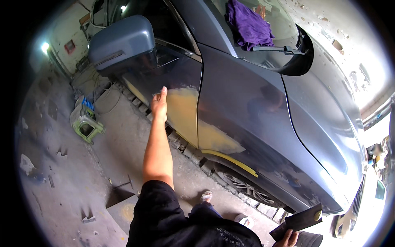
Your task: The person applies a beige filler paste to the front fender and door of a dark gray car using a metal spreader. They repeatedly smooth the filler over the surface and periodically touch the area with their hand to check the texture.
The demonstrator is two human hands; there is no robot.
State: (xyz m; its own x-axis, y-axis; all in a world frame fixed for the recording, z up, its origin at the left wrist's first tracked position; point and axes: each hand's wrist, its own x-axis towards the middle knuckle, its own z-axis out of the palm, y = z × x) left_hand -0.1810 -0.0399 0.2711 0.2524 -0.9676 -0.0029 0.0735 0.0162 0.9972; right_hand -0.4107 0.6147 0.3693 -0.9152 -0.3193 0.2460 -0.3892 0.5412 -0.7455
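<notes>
My left hand (159, 105) is stretched out to the grey car's front door, its thumb pointing up and apart from the foreshortened fingers. It is at the left edge of a yellow filler patch (182, 111) on the door; whether it presses on the panel I cannot tell. Nothing shows in it. The filler continues across the door gap onto the front fender (242, 99). Low at the right, my right hand (287, 238) grips a dark flat putty board (299, 221), with a small yellowish dab at the board's far edge.
The side mirror (123, 43) juts out above my left arm. Yellow tape (232, 160) edges the wheel arch over the front wheel (247, 185). A green plastic stool (87, 123) stands to the left. A purple cloth (249, 24) lies on the windshield. A dark bucket (308, 239) is beside my right hand.
</notes>
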